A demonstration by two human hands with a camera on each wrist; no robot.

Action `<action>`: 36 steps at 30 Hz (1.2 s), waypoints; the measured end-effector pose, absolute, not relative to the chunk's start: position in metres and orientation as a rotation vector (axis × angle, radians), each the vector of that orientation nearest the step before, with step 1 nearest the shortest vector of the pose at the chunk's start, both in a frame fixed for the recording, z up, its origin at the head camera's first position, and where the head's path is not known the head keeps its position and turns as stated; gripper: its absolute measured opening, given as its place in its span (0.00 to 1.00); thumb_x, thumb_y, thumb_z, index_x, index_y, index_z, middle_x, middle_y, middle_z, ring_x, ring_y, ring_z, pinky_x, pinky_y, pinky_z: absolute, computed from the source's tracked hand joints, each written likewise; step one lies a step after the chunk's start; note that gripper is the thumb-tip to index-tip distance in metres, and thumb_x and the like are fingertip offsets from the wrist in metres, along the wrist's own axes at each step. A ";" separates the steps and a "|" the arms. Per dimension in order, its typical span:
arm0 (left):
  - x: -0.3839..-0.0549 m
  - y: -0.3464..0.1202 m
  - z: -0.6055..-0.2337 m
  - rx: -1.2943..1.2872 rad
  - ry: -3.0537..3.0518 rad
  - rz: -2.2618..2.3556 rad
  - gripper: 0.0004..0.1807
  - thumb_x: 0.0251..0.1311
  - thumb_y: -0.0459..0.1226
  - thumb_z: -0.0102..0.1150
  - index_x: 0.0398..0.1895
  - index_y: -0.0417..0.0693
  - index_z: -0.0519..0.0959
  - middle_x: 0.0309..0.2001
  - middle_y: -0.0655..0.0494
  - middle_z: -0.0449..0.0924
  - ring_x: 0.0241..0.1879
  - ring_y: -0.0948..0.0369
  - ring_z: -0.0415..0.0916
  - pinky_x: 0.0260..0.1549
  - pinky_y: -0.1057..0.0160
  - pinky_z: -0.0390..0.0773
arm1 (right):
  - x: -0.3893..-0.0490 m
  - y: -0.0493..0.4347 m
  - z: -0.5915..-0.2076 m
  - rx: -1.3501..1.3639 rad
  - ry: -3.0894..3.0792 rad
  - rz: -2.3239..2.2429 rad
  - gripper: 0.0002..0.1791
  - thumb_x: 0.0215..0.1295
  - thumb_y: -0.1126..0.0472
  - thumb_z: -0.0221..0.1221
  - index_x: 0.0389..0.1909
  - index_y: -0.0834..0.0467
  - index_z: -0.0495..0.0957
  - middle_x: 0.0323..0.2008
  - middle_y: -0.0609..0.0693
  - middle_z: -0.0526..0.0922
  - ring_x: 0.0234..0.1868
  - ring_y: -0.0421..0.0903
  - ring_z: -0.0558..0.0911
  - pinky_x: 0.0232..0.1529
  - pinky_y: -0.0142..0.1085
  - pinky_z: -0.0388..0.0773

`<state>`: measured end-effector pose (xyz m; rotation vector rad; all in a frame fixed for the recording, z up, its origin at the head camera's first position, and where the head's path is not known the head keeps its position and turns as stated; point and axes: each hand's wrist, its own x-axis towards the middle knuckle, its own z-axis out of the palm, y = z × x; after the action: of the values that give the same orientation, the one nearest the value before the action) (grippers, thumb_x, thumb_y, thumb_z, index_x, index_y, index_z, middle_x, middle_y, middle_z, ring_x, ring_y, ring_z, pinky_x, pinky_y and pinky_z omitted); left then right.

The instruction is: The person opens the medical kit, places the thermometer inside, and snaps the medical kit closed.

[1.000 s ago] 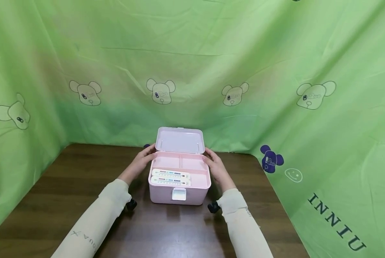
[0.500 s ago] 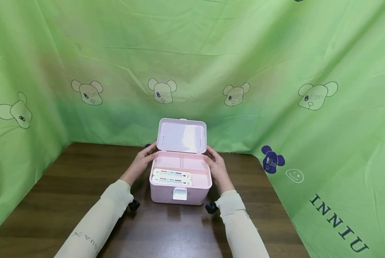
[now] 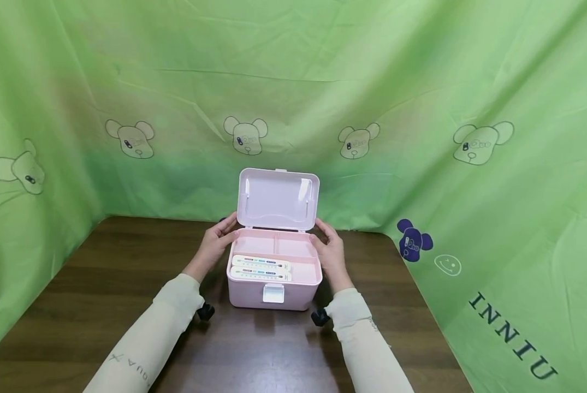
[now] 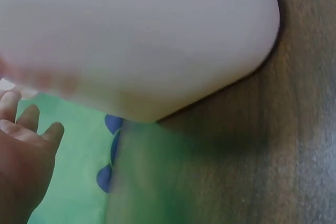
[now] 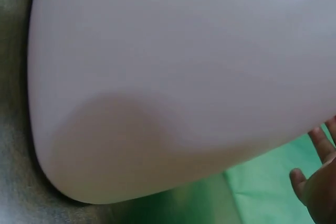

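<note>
A pink storage box (image 3: 268, 298) stands on the table in the head view, its lid (image 3: 278, 199) raised at the back hinge and leaning away. In its tray two long white cases (image 3: 261, 264) with printed scales lie side by side in the front compartment. My left hand (image 3: 212, 248) rests at the left rear corner, thumb at the rim, fingers reaching back beside the lid's lower edge. Mirroring it, my right hand (image 3: 331, 255) touches the right rear corner. Both wrist views show loosely extended fingers past the box wall; some fingertips are hidden behind the lid.
The brown wooden table (image 3: 141, 267) extends to both sides and in front of the box. A green printed curtain (image 3: 298, 98) hangs close behind and at both sides. A white clasp (image 3: 273, 293) hangs on the box front.
The lid has swung up from leaning far back to a more upright tilt. Both hands stay at the rear corners; the box and the white cases have not visibly moved.
</note>
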<state>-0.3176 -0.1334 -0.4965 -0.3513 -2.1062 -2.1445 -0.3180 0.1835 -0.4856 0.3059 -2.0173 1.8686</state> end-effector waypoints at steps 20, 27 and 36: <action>-0.295 -0.129 -0.488 -0.231 -2.050 -1.965 0.26 0.68 0.45 0.66 0.65 0.41 0.79 0.64 0.48 0.79 0.69 0.55 0.73 0.65 0.62 0.75 | -0.316 0.196 -0.481 0.275 -2.067 1.680 0.18 0.77 0.62 0.57 0.57 0.72 0.79 0.56 0.69 0.82 0.59 0.55 0.78 0.63 0.42 0.72; -0.284 -0.147 -0.460 -0.383 -2.296 -1.840 0.33 0.79 0.54 0.45 0.67 0.35 0.76 0.66 0.41 0.76 0.71 0.46 0.70 0.73 0.45 0.66 | -0.302 0.219 -0.453 0.467 -2.283 1.625 0.33 0.85 0.47 0.39 0.57 0.71 0.80 0.58 0.68 0.82 0.66 0.59 0.76 0.72 0.49 0.66; -0.276 -0.153 -0.429 -0.517 -2.509 -1.814 0.52 0.72 0.70 0.29 0.72 0.32 0.68 0.71 0.36 0.69 0.73 0.41 0.65 0.71 0.38 0.65 | -0.283 0.229 -0.418 0.555 -2.558 1.559 0.44 0.81 0.35 0.33 0.64 0.71 0.76 0.65 0.67 0.77 0.71 0.63 0.71 0.74 0.59 0.62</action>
<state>-0.2759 -0.1525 -0.4286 -0.5167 -2.5093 -1.8142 -0.2834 0.2285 -0.4184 0.5549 -2.5583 1.5593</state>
